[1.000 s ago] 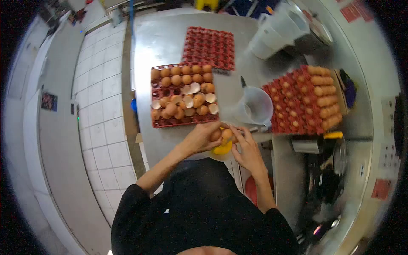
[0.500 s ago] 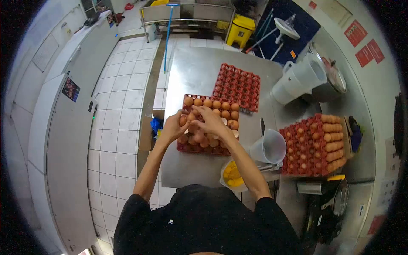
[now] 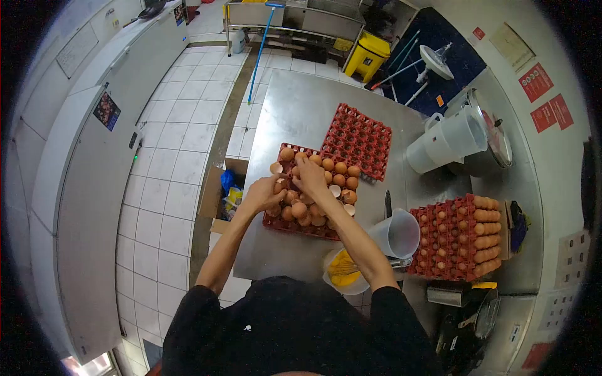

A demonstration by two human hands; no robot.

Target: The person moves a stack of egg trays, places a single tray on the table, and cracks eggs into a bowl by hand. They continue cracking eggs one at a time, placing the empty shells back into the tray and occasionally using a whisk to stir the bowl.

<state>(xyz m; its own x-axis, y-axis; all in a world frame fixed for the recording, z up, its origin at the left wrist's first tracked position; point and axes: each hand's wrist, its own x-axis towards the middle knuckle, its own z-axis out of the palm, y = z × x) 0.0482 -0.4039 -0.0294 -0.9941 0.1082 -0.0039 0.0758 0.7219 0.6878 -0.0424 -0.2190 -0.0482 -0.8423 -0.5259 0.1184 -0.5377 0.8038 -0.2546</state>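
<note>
Brown eggs sit in a red egg tray on the steel table, with cracked shells among them, some resting on top of the near rows. The left hand is over the tray's left part, fingers curled in among eggs and shell; the right hand is just beside it, fingers bent down over the far rows. Whether either one grips an egg cannot be told. A second red tray lies just beyond. Nearer the person, a container holds yellow egg and a whisk, beside a translucent pitcher. Stacked egg-filled trays stand to the right.
</note>
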